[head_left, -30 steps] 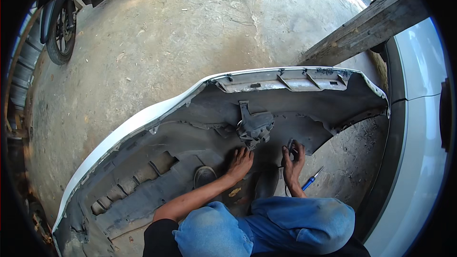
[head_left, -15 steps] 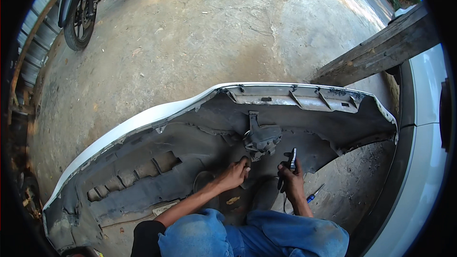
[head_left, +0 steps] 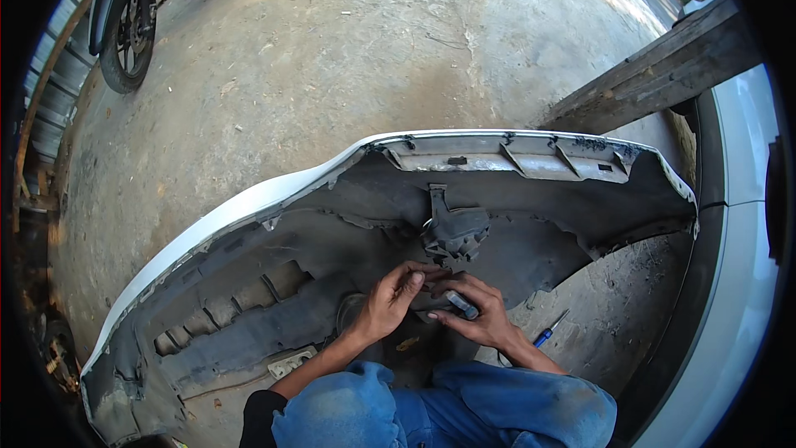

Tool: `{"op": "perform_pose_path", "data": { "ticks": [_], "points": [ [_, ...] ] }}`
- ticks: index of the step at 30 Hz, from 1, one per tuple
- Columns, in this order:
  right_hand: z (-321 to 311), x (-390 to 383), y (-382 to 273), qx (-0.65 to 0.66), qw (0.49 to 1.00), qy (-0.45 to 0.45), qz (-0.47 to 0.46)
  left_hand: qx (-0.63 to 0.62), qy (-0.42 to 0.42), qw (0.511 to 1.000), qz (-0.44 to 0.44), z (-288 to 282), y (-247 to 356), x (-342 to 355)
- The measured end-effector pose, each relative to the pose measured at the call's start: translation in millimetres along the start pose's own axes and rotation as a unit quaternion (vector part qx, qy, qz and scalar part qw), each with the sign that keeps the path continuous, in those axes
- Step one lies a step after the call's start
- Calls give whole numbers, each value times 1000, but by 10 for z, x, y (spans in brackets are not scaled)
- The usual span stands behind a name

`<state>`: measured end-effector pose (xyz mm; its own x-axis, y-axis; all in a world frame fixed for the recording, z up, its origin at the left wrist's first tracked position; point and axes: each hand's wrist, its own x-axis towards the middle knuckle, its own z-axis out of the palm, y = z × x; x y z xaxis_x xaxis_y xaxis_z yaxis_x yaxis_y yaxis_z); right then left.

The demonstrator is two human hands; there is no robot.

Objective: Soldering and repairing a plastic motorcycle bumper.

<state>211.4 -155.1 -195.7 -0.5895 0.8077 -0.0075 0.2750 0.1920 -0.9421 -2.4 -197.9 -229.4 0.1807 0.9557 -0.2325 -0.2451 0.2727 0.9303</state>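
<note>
One concrete floor [head_left: 332, 66] bears a white car bumper [head_left: 531, 192], dark inner side up, with a black fog-lamp housing [head_left: 458, 231] inside. Below the housing, the left hand [head_left: 388, 302] has bent fingers; what they grip cannot be told. Beside it, the right hand [head_left: 490, 318] curls around a grey hand tool [head_left: 462, 304]. Farther right lies a blue-handled screwdriver [head_left: 543, 338].

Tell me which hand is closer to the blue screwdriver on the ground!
Right. The right hand is left of the blue screwdriver, not touching it; the left hand is farther left.
</note>
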Motion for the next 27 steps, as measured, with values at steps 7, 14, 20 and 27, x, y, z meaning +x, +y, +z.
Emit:
{"op": "perform_pose_path", "data": {
  "ticks": [7,14,20,27],
  "points": [
    [77,-49,32,-92,992,79,-41,122,-41,991,40,114,165,100],
    [44,-76,49,-151,986,62,-32,162,-80,984,11,119,239,22],
    [95,-23,-8,-76,986,138,55,227,-66,972,4,31,142,43],
    [29,-35,-42,-62,981,131,131,213,-47,975,-43,64,251,105]
  ]
}}
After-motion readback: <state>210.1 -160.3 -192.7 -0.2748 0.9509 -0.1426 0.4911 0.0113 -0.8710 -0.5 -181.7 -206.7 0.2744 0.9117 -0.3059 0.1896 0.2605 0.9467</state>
